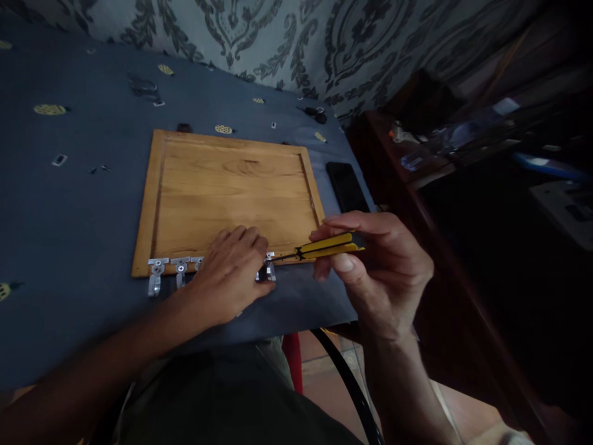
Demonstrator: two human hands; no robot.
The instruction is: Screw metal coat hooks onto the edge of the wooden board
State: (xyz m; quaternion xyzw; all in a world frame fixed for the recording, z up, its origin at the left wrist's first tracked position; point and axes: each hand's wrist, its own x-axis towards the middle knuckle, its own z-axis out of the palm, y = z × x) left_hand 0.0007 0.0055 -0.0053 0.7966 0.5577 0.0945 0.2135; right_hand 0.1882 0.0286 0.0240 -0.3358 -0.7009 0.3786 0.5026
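Note:
A framed wooden panel (pixel 236 198) lies flat on the cloth-covered table. Metal hinges sit along its near edge, among them a hinge (pixel 156 275) at the left corner and another hinge (pixel 180 271) beside it. My left hand (pixel 231 269) rests over this edge, its fingers bent on the wood and its thumb against a hinge (pixel 271 272) farther right. Between the fingers and thumb of my right hand (pixel 386 269) is a screwdriver (pixel 331 246) with a yellow and black handle. Its shaft points left, with the tip at the hinge by my left hand; the exact contact is hidden.
A black phone (pixel 347 188) lies right of the panel, and keys (pixel 317 114) lie near the back. Two small dark screws (pixel 105 168) are on the tablecloth (pixel 83 216) at left. A dark wooden cabinet (pixel 445 247) with a plastic bottle (pixel 463 133) stands close at right.

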